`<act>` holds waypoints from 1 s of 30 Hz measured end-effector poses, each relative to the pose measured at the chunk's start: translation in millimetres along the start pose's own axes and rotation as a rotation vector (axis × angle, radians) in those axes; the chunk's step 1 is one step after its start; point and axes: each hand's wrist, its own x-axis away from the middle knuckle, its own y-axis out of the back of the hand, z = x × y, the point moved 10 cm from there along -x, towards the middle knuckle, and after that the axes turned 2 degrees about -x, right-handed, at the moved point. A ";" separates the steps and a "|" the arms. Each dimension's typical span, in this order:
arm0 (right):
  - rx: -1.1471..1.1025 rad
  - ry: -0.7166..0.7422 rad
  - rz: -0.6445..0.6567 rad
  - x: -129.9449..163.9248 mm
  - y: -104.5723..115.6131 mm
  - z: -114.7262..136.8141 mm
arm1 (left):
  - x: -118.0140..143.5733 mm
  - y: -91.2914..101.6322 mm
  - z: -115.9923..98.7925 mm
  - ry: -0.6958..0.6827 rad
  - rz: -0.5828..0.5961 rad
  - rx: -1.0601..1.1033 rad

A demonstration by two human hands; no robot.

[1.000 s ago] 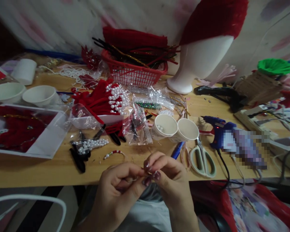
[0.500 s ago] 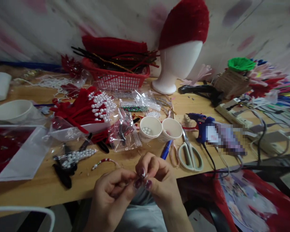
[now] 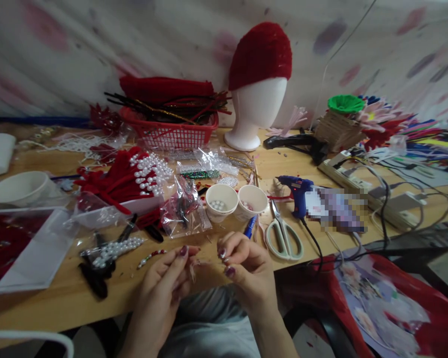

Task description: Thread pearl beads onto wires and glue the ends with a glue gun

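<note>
Over the table's front edge, my left hand (image 3: 162, 288) is closed in a pinch on a thin pinkish thread (image 3: 193, 271), whose loose end hangs below the fingertips. To the right, apart from it, my right hand (image 3: 252, 276) is pinched too; whatever lies between its fingertips is too small to make out. A short string of red, green and white beads (image 3: 149, 258) lies just left of my left hand. Beyond the hands stand two paper cups, one with white pearl beads (image 3: 217, 205), the other with small pinkish beads (image 3: 247, 205).
Right of the cups lie a blue pen (image 3: 250, 227), scissors (image 3: 283, 241) and a blue glue gun (image 3: 298, 191) with its cord. Pearl-tipped red stems (image 3: 115, 179) lie to the left. A red basket (image 3: 175, 134) and a foam head (image 3: 259, 107) stand behind.
My hands were together at the fingertips and have moved apart, the left one leftward. The thread now shows at the left fingers. The whole view has shifted slightly.
</note>
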 end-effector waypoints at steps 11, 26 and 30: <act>0.007 0.031 -0.054 0.2 2.2 8.9 | 32.7 5.7 -33.1 -0.372 -0.067 -0.157; 0.022 -0.078 0.198 6.8 -30.1 2.4 | 43.7 -16.1 -42.5 -0.385 -0.004 -0.394; -0.063 -0.118 0.136 4.8 -28.3 -6.7 | 47.1 -31.4 -49.7 -0.427 0.092 -0.390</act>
